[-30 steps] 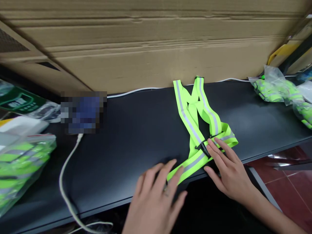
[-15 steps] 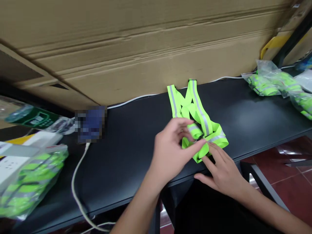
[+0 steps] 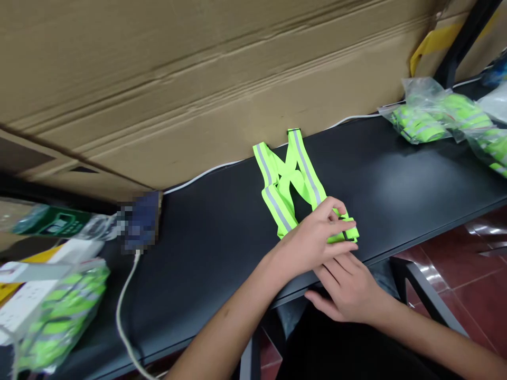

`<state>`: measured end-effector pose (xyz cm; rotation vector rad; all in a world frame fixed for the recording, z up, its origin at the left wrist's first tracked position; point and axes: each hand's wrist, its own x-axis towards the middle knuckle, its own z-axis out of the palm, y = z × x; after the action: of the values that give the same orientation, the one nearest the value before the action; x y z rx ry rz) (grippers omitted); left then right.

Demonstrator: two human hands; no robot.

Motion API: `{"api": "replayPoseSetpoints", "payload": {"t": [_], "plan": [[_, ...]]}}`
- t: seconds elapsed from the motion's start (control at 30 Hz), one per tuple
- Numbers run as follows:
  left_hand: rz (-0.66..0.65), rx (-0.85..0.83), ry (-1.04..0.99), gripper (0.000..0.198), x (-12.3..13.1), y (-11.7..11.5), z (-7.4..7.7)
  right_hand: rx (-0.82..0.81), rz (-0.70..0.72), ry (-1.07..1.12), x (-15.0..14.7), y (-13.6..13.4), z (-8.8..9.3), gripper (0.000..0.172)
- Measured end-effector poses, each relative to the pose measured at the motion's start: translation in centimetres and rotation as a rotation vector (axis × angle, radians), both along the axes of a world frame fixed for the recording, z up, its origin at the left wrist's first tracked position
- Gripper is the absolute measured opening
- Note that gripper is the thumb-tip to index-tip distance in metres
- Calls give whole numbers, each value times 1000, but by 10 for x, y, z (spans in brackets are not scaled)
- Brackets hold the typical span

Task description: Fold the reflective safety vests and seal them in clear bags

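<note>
A neon-green reflective vest made of straps with silver stripes lies on the black table, its shoulder straps towards the cardboard. My left hand reaches across its lower right part, fingers closed around the waist strap. A short strap end with a dark buckle shows past those fingertips. Just below, my right hand has its fingers stretched out and its thumb apart. Its fingertips go under my left hand, so whether they touch the strap is hidden.
Bagged green vests lie at the right and in a clear bag at the left, beside a white power strip. A blurred blue item trails a white cable. Cardboard walls the table's back edge.
The rolled strap end between my hands has moved right. My left hand has swung right across the vest and over my right fingers. The vest's left strap now lies uncovered.
</note>
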<state>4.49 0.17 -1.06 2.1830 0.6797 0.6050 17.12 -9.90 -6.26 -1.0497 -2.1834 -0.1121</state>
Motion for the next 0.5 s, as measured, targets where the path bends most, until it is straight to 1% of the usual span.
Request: {"api": "replayPoseSetpoints", "payload": {"t": [0.07,0.13,0.2,0.23,0.3,0.33,0.4,0.43,0.5], "plan": [[-23,53,83,22,-1,-2,1,0,60,42,7,0,1,32],[-23,99,164,25,-2,-5,3,-9,159,115,18,2,6,23],[-29,143,186,30,-3,-9,3,21,238,165,32,7,12,18],[-31,157,178,31,-4,-10,3,47,234,173,40,11,15,20],[-8,150,156,25,-6,-12,0,52,179,142,52,19,19,32],[19,138,146,20,-8,-12,-2,20,165,101,57,23,20,38],[77,146,124,13,-14,-14,-6,-70,205,-8,64,29,20,47],[104,178,111,13,-19,-15,-7,-99,240,-60,66,31,20,48],[143,285,108,15,-31,-24,-10,-132,262,-115,69,34,20,44]]}}
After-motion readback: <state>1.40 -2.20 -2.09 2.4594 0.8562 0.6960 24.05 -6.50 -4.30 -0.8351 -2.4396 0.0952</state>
